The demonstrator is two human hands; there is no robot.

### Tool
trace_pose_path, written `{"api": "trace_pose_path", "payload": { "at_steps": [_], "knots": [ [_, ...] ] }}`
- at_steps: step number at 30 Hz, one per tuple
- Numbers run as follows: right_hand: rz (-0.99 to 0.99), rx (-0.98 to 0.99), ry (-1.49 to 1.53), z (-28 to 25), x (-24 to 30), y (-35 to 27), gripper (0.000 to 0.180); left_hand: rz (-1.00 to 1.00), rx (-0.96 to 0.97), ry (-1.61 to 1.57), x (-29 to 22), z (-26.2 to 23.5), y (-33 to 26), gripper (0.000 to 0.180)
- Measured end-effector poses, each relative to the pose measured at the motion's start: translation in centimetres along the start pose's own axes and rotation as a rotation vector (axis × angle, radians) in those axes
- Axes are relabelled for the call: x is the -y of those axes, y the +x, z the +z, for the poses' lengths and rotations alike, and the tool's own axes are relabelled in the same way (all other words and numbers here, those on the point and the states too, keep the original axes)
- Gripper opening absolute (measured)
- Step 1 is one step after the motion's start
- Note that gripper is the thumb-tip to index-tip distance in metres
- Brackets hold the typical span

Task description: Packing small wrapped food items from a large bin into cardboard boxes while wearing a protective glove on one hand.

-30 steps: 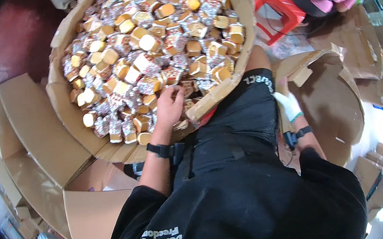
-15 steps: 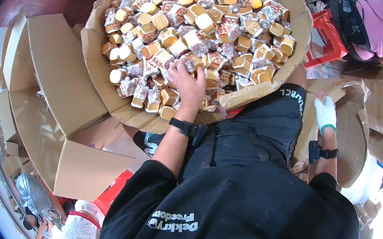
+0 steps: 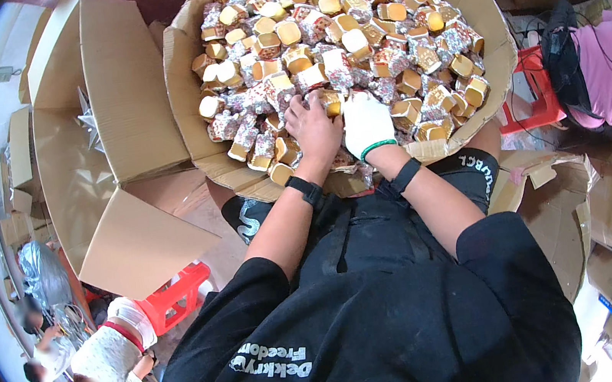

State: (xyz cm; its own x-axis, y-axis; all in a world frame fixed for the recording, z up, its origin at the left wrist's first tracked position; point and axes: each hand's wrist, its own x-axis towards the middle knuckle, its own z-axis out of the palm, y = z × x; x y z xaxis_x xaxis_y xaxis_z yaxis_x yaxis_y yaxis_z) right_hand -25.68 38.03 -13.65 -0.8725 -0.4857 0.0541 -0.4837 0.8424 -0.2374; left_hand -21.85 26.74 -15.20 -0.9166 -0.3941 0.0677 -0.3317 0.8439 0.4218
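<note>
A large open carton (image 3: pixel 194 90) in front of me holds a heap of small gold, rounded-square boxes (image 3: pixel 356 43), many with red-patterned sides and crinkled clear wrap. Bare, my left hand (image 3: pixel 315 129) rests at the near side of the heap, its fingers curled round a small gold box (image 3: pixel 331 103). Close against that box from the right is my right hand (image 3: pixel 367 122), in a white glove with a green cuff. The glove's fingers are drawn together, and their tips are partly hidden, so what they hold cannot be made out.
An open empty-looking carton (image 3: pixel 130 90) with raised flaps stands at the left, a silver star shape (image 3: pixel 89 120) inside. Red plastic stools (image 3: pixel 173 297) (image 3: pixel 536 87) are on both sides. Flattened cardboard (image 3: pixel 548 213) lies at the right. Several people sit at the lower left.
My gloved right hand has come from the cardboard at the right up to the heap, beside my left hand. The left hand stays at the same gold box. The whole view has shifted slightly.
</note>
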Motion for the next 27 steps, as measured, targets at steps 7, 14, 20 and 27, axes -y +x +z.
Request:
{"api": "trace_pose_path", "payload": {
  "at_steps": [7, 14, 20, 27],
  "knots": [
    [0.443, 0.176, 0.723, 0.4, -5.4, -2.5, 0.053, 0.078, 0.021, 0.064, -0.9, -1.1, -0.3, 0.053],
    [1.069, 0.023, 2.081, -1.1, -7.7, -1.4, 0.026, 0.096, 0.176, -0.022, -1.2, -1.2, -0.1, 0.053],
    [1.099, 0.059, 1.987, -0.9, -7.5, -1.0, 0.027, 0.227, 0.235, 0.076, -0.7, 0.2, 0.0, 0.064],
    [1.114, -0.157, 2.031, 0.2, -7.9, -0.5, 0.023, -0.038, 0.102, -0.433, 0.3, 0.8, 0.5, 0.04]
  ]
}}
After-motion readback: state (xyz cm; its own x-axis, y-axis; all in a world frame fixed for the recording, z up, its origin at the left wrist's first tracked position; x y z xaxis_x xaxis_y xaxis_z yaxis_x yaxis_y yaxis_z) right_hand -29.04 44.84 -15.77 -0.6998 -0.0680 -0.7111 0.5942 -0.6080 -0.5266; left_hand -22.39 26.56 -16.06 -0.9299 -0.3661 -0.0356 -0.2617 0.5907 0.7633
